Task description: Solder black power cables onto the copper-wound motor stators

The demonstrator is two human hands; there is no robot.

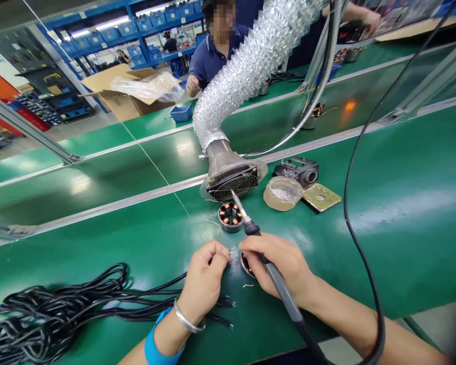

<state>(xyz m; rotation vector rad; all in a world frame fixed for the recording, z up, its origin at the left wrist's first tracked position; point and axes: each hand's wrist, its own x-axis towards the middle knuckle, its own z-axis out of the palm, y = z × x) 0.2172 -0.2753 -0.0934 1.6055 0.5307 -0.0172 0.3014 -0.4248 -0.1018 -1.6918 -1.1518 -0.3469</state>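
My left hand (207, 276) is closed in a pinch on the end of a black cable, and thin wire tips (232, 251) stick out past the fingertips. My right hand (285, 266) grips a soldering iron (283, 294), its tip pointing up and away toward the fan grille. Thumb and forefinger of that hand come close to the wire tips; whether they also pinch a wire I cannot tell. Under the right fingers sits a motor stator (244, 263), mostly hidden. Another stator with copper windings (230, 215) stands just beyond both hands.
A fume hood (231, 177) on a silver duct (243, 66) hangs ahead. To its right are a round tub (282, 194), a dark metal holder (302, 170) and a yellowish pad (321, 197). Black cables (41, 319) lie coiled left. A co-worker (216, 50) sits across the conveyor (155, 157).
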